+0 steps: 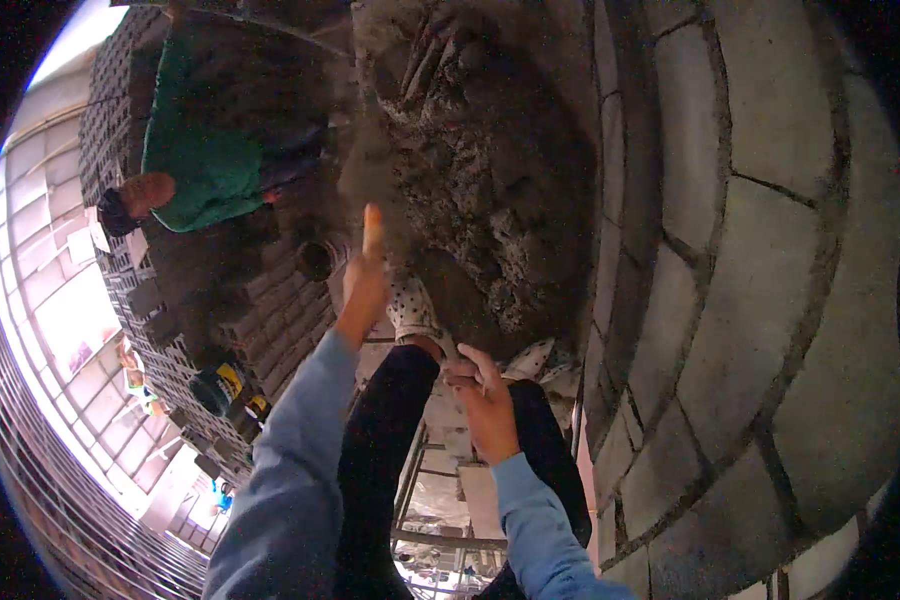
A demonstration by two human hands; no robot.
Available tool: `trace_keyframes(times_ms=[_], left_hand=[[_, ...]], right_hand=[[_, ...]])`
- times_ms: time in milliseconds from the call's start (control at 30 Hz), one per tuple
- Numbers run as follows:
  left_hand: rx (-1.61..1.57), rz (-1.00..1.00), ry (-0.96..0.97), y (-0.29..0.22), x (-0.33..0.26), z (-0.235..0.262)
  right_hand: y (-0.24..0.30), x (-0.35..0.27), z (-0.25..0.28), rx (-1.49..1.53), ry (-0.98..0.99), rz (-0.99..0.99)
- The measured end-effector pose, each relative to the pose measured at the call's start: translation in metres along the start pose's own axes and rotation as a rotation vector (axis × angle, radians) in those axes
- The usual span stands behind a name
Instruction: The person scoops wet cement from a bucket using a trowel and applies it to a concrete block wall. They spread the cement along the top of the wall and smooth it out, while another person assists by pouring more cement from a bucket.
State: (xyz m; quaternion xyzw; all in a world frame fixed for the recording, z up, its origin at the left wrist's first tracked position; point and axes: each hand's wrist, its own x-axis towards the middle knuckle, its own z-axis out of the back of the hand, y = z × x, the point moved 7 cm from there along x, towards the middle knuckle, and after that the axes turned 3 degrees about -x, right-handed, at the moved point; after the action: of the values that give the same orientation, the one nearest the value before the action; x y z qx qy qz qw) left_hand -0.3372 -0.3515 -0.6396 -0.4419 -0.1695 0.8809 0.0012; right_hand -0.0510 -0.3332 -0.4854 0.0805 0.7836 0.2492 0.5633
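My left hand (364,290), at the end of a light blue sleeve, is closed on an orange-handled tool (372,228). The handle sticks up past my fist, and the tool's far end blurs into the grey behind it. My right hand (484,405) hangs between my knees with its fingers bent and drawn together. Whatever they may hold is too dim to make out. Just beyond both hands is a broad heap of wet grey mortar (500,220). My white shoe with dark spots (410,308) stands at its near edge, and the other shoe (530,360) is farther right.
A wall of large grey blocks (760,260) rises on the right. To the left, a person in a green top (205,165) bends near stacked bricks (275,325). A dark bucket (215,388) stands on the left, and metal scaffold bars (450,541) show below between my legs.
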Motion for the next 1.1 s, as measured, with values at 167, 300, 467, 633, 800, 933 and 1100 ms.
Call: trace_keyframes(times_ms=[167,300,467,633,800,933,1100], left_hand=[[-0.103,-0.237,0.016,-0.099,0.043,-0.061],[-0.063,-0.179,0.137,-0.121,-0.011,-0.075],[-0.159,-0.16,0.105,-0.086,-0.063,-0.065],[0.015,-0.179,0.018,-0.114,-0.12,-0.093],[0.096,-0.342,-0.156,-0.133,-0.057,-0.131],[-0.101,-0.192,0.187,-0.103,-0.078,-0.121],[-0.175,-0.047,0.291,-0.1,-0.024,-0.091]], right_hand=[[0.014,-0.004,-0.01,0.05,0.022,0.111],[0.022,-0.003,-0.005,0.014,0.002,0.129],[0.022,-0.005,-0.01,-0.003,0.021,0.104],[0.033,-0.005,0.004,-0.051,-0.159,0.067],[0.01,-0.005,0.047,0.144,-0.404,0.076],[0.019,-0.003,0.06,0.154,-0.46,0.049],[0.022,-0.003,0.046,0.151,-0.363,0.034]])
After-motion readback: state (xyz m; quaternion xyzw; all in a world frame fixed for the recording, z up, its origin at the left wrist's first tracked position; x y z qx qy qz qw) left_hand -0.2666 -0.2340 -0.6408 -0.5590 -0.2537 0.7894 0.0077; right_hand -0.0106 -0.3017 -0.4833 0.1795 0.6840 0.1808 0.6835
